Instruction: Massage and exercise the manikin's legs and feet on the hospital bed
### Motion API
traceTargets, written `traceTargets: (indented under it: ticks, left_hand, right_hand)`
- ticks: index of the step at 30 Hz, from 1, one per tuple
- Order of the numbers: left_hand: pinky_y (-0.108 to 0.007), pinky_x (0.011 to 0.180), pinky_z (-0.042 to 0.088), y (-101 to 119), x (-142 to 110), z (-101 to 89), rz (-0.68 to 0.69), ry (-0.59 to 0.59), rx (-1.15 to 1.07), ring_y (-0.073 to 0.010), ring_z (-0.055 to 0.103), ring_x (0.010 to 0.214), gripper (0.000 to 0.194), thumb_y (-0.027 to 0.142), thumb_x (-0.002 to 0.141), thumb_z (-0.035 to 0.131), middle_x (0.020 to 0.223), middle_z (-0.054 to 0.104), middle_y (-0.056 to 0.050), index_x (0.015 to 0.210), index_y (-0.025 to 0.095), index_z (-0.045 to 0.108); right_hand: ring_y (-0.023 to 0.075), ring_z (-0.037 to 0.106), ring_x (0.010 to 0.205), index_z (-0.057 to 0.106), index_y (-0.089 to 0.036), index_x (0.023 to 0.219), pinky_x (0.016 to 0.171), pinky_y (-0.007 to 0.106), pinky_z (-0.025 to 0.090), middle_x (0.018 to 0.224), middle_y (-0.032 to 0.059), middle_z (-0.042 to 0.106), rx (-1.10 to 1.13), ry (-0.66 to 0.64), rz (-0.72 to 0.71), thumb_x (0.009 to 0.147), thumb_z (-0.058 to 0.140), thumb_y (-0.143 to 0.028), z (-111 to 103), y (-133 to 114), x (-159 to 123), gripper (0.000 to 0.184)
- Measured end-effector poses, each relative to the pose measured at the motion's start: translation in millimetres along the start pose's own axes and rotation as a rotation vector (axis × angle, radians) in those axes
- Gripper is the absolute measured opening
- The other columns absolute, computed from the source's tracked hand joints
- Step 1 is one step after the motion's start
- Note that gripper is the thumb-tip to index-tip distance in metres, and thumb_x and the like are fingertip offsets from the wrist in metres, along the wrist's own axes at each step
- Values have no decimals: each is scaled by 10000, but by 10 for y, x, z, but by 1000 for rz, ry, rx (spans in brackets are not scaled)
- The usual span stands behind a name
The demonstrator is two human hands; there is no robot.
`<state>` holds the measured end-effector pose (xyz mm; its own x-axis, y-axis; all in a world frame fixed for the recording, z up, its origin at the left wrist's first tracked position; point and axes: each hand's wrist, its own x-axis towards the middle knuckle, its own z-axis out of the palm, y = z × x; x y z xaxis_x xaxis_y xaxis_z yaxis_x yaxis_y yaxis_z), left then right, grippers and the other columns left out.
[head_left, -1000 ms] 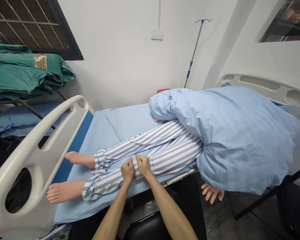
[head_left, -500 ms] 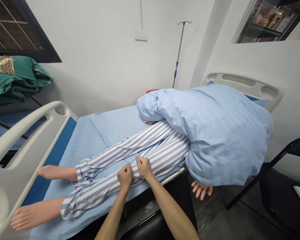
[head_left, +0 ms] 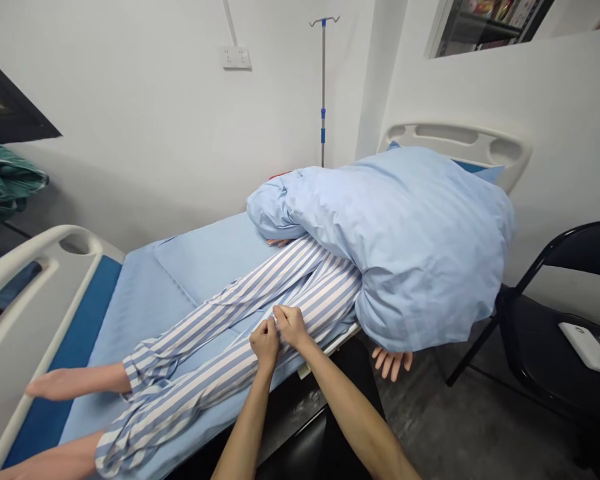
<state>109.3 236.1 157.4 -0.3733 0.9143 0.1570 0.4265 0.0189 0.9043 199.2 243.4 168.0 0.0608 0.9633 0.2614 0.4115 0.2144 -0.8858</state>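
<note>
My left hand (head_left: 265,343) is closed in a fist at the thigh of the near leg, on the striped pajama trousers (head_left: 225,373). Beside it, my right hand (head_left: 291,327) forms another fist, and the two nearly touch. Nothing shows in either one; whether they press on the cloth or hover just above it is hard to tell. The trousers are on a life-size mannequin with bare feet (head_left: 55,384). A light blue quilt (head_left: 405,227) covers its upper body. One mannequin hand (head_left: 393,362) sticks out below the quilt, over the bed's near side.
The hospital bed has a blue sheet (head_left: 145,293) and a pale footboard (head_left: 55,267). Its headboard (head_left: 460,133) stands against the right wall. Behind the bed rises an IV pole (head_left: 323,87). A black chair (head_left: 530,347) with a white device (head_left: 587,347) is at right.
The view has swung right, bringing the chair in and pushing the footboard toward the left edge. Both hands stay in fists over the near leg, and the gap between them has narrowed.
</note>
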Motion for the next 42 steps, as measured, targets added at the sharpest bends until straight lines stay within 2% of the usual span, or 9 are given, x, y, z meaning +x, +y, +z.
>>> traceTargets:
  ticks: [10, 16, 21, 26, 29, 32, 35, 39, 42]
  left_hand:
    - [-245, 555, 298, 210, -68, 321, 14, -1, 3, -102, 294, 551, 431, 454, 854, 384, 520, 254, 40, 521, 224, 236]
    - [-252, 535, 262, 537, -158, 735, 54, -118, -39, -93, 286, 515, 417, 407, 830, 429, 477, 279, 46, 495, 221, 264]
    - [-258, 537, 236, 668, -170, 1040, 76, -148, -81, -91, 292, 490, 427, 394, 830, 437, 451, 290, 48, 484, 212, 264]
    - [-277, 578, 214, 595, -106, 1123, 146, -141, 99, -95, 310, 495, 435, 404, 822, 422, 447, 287, 40, 470, 202, 265]
    - [-269, 577, 220, 571, -89, 1103, 159, -189, 87, -95, 298, 507, 438, 441, 819, 403, 470, 258, 43, 485, 207, 241]
    - [-261, 562, 236, 540, -62, 995, 161, -318, 19, -94, 287, 514, 444, 491, 802, 404, 496, 230, 47, 496, 216, 236]
    - [-260, 555, 241, 406, -6, 697, 141, -343, 0, -96, 283, 523, 446, 521, 782, 412, 515, 219, 46, 506, 223, 227]
    - [-260, 559, 242, -15, 127, -83, 97, -206, 115, -99, 291, 530, 445, 532, 767, 425, 515, 229, 44, 500, 221, 251]
    - [-259, 573, 267, -397, 215, -824, 21, -66, 207, -107, 328, 533, 443, 531, 766, 430, 499, 264, 40, 486, 215, 294]
  right_hand:
    - [117, 394, 516, 424, -212, 556, 558, 257, 280, 508, -17, 425, -29, 59, -33, 959, 319, -408, -348, 265, 61, 460]
    - [128, 411, 516, 410, -220, 573, 549, 267, 310, 510, 1, 461, 77, 333, 133, 949, 300, -483, -478, 402, 18, 471]
    - [119, 406, 505, 384, -221, 579, 534, 255, 320, 509, -20, 447, 205, 442, 126, 953, 307, -524, -771, 442, 58, 488]
    - [116, 358, 498, 344, -227, 570, 554, 266, 275, 488, -34, 383, 8, 469, 33, 964, 311, -485, -1167, 607, 376, 472]
    - [125, 353, 499, 335, -230, 564, 564, 278, 246, 486, -27, 381, -137, 491, 64, 971, 306, -435, -1233, 747, 519, 457]
    - [132, 385, 517, 415, -217, 576, 581, 278, 242, 509, -8, 452, -265, 490, 110, 991, 292, -377, -1184, 797, 534, 461]
    - [137, 431, 550, 528, -194, 611, 591, 275, 231, 561, 21, 544, -401, 431, 116, 995, 313, -349, -1145, 756, 476, 467]
    - [135, 456, 577, 648, -173, 696, 592, 277, 194, 636, 50, 625, -549, 356, 161, 983, 368, -328, -1132, 620, 378, 430]
    - [134, 452, 573, 677, -166, 725, 590, 287, 175, 655, 67, 639, -568, 359, 245, 983, 366, -306, -919, 466, 280, 428]
